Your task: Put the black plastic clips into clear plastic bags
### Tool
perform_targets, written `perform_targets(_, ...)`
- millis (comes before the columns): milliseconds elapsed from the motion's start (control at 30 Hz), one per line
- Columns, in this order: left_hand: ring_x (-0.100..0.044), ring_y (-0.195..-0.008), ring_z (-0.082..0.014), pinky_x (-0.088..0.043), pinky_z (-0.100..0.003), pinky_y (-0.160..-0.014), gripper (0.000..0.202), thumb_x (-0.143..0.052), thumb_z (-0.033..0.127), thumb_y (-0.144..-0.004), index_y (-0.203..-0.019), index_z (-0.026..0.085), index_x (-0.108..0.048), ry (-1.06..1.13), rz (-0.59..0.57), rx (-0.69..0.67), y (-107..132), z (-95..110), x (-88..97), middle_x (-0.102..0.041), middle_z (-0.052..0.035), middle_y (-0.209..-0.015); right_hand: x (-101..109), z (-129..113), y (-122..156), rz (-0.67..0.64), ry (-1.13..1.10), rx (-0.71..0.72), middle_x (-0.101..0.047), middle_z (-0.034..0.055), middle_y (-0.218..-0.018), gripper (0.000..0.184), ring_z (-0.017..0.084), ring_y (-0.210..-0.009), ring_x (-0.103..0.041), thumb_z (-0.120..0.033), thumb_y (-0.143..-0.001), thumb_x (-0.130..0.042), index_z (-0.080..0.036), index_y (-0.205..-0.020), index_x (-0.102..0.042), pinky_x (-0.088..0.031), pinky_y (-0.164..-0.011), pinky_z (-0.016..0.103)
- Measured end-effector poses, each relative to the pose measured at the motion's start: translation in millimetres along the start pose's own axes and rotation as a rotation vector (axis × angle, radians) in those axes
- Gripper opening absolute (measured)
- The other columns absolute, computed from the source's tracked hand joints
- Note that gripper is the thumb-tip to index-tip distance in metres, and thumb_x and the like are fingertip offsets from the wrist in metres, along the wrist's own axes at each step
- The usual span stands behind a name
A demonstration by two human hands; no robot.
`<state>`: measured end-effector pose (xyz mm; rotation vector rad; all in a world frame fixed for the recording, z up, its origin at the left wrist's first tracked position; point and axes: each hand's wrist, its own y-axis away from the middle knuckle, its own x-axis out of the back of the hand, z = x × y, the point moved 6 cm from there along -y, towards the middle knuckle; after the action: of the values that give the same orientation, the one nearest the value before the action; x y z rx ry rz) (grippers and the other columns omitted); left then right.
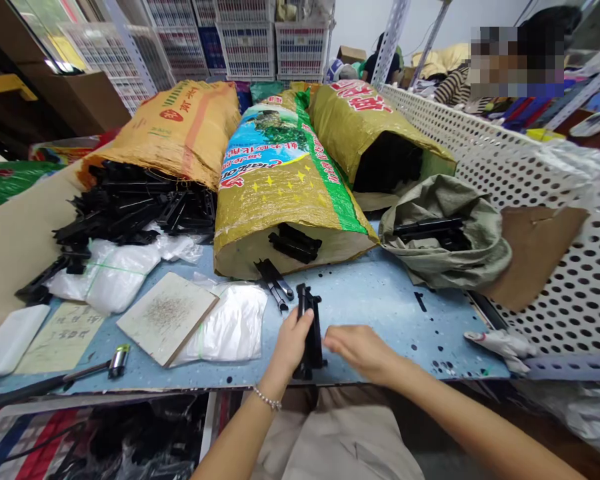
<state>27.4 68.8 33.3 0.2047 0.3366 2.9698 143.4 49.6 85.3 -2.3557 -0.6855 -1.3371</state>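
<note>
My left hand (291, 340), with a beaded bracelet at the wrist, grips a long black plastic part (312, 337) held lengthwise over the table's front edge, the thumb lying on top of it. My right hand (359, 350) is beside the part on its right, fingers curled and pressed together; whatever they may hold is hidden. Just beyond, a slim pair of black pieces (274, 283) lies at the mouth of a gold printed sack (280, 213). More black parts (295, 243) show inside that sack's opening.
An orange sack (180, 133) spills black parts (135, 207) at left. Plastic bags (230, 327), a square tile (167, 317) and a hammer-like tool (119, 361) lie on the blue table (370, 287). At right stand a grey-green cloth bag (445, 260) and a perforated white panel (570, 267).
</note>
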Motion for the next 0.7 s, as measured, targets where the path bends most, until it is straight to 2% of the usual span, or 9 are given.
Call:
perform_targets(100, -0.058, -0.1, -0.0291, -0.042, -0.042, -0.091, 0.029, -0.048, 0.035, -0.085, -0.102, 0.017, -0.064, -0.171, 0.03, -0.055, 3, -10, -16.4, -0.067, -0.0112, -0.103, 10, 5, -52, 0.023, 0.026, -0.153, -0.062, 0.0018, -0.077, 0.039, 0.017, -0.073, -0.058, -0.044, -0.098, -0.026, -0.023, -0.082, -0.055, -0.039, -0.065, 0.026)
perform_targets(200, -0.048, -0.115, -0.0337, -0.033, -0.048, -0.1, 0.03, -0.051, 0.024, -0.081, -0.107, 0.017, -0.063, -0.33, 0.111, -0.153, 6, -12, -26.0, -0.061, -0.0148, -0.118, -3, 6, -109, -0.023, 0.104, -0.315, -0.064, 0.0137, -0.103, 0.028, 0.026, -0.097, -0.059, -0.041, -0.094, -0.041, -0.018, -0.1, -0.055, -0.042, -0.076, 0.032)
perform_targets(300, -0.052, -0.107, -0.0297, -0.036, -0.046, -0.098, 0.023, -0.054, 0.032, -0.082, -0.098, 0.019, -0.064, -0.177, 0.16, -0.113, 4, -21, -10.9, -0.063, -0.012, -0.108, -22, 9, -141, -0.092, 0.069, -0.373, -0.065, 0.0192, -0.1, 0.025, 0.028, -0.093, -0.063, -0.031, -0.093, -0.045, -0.011, -0.103, -0.055, -0.043, -0.074, 0.034)
perform_targets(367, -0.058, -0.092, -0.0243, -0.045, -0.041, -0.088, 0.035, -0.048, 0.048, -0.085, -0.098, 0.018, -0.061, -0.005, 0.213, -0.015, 4, -28, 13.0, -0.063, -0.0093, -0.095, -28, 9, -140, -0.117, 0.017, -0.344, -0.068, 0.0156, -0.092, 0.024, 0.025, -0.085, -0.065, -0.028, -0.095, -0.039, -0.012, -0.101, -0.056, -0.043, -0.07, 0.031)
perform_targets(433, -0.061, -0.086, -0.0199, -0.049, -0.035, -0.079, 0.051, -0.035, 0.061, -0.087, -0.112, 0.019, -0.052, 0.206, 0.288, 0.03, 7, -25, 38.9, -0.062, -0.0082, -0.097, -30, 4, -123, -0.139, -0.044, -0.279, -0.069, 0.0094, -0.09, 0.025, 0.021, -0.083, -0.065, -0.03, -0.097, -0.036, -0.016, -0.102, -0.056, -0.042, -0.067, 0.027)
perform_targets(467, -0.061, -0.086, -0.0184, -0.05, -0.033, -0.077, 0.055, -0.032, 0.063, -0.088, -0.119, 0.02, -0.046, 0.319, 0.314, 0.021, 10, -19, 49.3, -0.062, -0.0081, -0.101, -31, -1, -111, -0.148, -0.088, -0.228, -0.07, 0.0062, -0.089, 0.025, 0.019, -0.082, -0.065, -0.032, -0.097, -0.035, -0.018, -0.101, -0.056, -0.041, -0.065, 0.025)
perform_targets(533, -0.061, -0.09, -0.0162, -0.049, -0.028, -0.078, 0.053, -0.041, 0.06, -0.087, -0.124, 0.022, -0.042, 0.506, 0.337, -0.014, 17, -2, 62.1, -0.061, -0.0063, -0.106, -29, -10, -87, -0.128, -0.175, -0.136, -0.068, 0.0016, -0.079, 0.031, 0.017, -0.073, -0.063, -0.039, -0.098, -0.032, -0.022, -0.091, -0.057, -0.039, -0.062, 0.024)
perform_targets(600, -0.061, -0.086, -0.0147, -0.05, -0.026, -0.076, 0.05, -0.053, 0.053, -0.084, -0.123, 0.023, -0.045, 0.513, 0.3, -0.023, 24, 16, 62.5, -0.061, -0.0038, -0.102, -19, -12, -72, 0.014, -0.196, -0.108, -0.064, 0.0012, -0.072, 0.039, 0.016, -0.067, -0.059, -0.043, -0.098, -0.027, -0.022, -0.082, -0.056, -0.038, -0.062, 0.025)
perform_targets(700, -0.062, -0.073, -0.0141, -0.051, -0.024, -0.065, 0.056, -0.057, 0.051, -0.082, -0.129, 0.023, -0.044, 0.427, 0.158, 0.051, 32, 28, 46.0, -0.061, -0.0025, -0.093, 1, -5, -68, 0.295, -0.06, -0.057, -0.061, 0.0054, -0.079, 0.04, 0.019, -0.075, -0.055, -0.047, -0.097, -0.027, -0.021, -0.088, -0.055, -0.038, -0.067, 0.028)
